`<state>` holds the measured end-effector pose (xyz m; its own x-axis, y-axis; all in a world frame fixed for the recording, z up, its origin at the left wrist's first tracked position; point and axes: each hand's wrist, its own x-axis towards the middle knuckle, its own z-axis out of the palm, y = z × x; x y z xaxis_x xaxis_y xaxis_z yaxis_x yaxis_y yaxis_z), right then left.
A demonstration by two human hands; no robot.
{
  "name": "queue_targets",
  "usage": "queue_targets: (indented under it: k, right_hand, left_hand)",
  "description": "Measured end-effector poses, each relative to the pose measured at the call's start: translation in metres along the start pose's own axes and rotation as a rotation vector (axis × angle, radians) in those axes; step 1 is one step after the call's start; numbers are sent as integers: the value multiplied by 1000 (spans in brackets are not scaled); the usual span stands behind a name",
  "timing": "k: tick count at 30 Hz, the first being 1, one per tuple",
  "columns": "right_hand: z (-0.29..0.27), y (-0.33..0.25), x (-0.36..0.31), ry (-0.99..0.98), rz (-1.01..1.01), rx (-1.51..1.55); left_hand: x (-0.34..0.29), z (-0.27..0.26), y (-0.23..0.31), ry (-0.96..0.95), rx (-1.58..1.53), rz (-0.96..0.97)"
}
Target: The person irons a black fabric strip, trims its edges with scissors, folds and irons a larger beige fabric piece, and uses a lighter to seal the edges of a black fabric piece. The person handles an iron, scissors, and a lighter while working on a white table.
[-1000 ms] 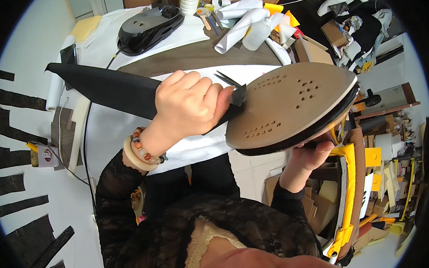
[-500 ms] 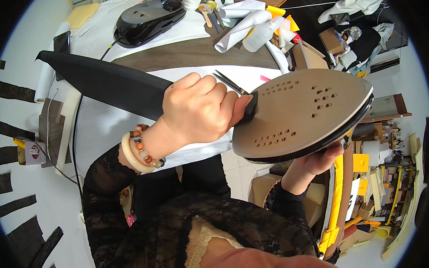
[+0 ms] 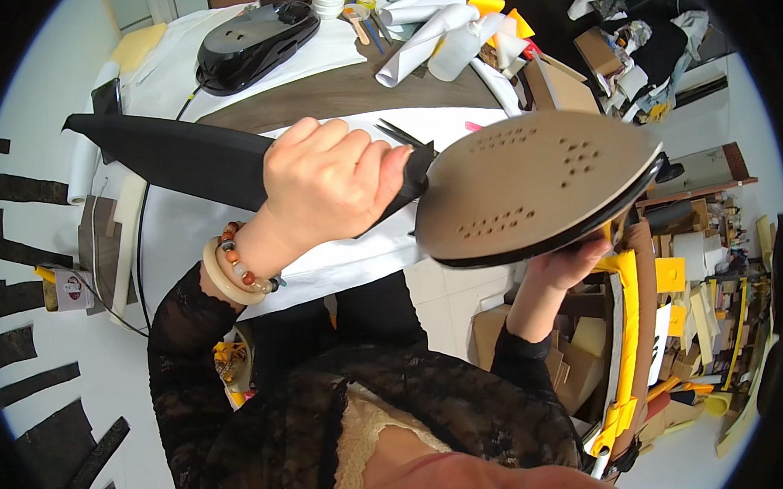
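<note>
My left hand is closed in a fist around a long black strip of fabric. The strip's broad length reaches out to the left, and a short folded end pokes out past my thumb. To the right, an iron is held up with its brownish, holed soleplate facing me. My right hand grips it from behind and below; the handle and most of those fingers are hidden. The short fabric end lies close to the soleplate's left edge, and I cannot tell whether they touch. Dark scissors lie just behind my left hand.
White sheeting covers the curved table. At the back stand a glossy black corded base, paper rolls and a translucent bottle. A phone lies far left. Yellow-edged padding and cluttered shelves are at right.
My left hand has drawn left, so the fabric end that overlapped the soleplate is now at its edge. The iron has shifted slightly up and left, and the whole view has moved a little.
</note>
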<state>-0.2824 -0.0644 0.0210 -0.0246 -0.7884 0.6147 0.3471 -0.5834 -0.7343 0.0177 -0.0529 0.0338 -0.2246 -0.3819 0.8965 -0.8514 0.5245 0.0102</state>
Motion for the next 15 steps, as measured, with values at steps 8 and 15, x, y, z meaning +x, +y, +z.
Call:
queue_targets:
  k: [8,15]
  right_hand:
    - [25,13,-36,27,133,-228]
    - [34,8,-12,-80,192,-218]
  left_hand:
    - [3,7,-4,56,59,41]
    - [4,3,3,1,16,2]
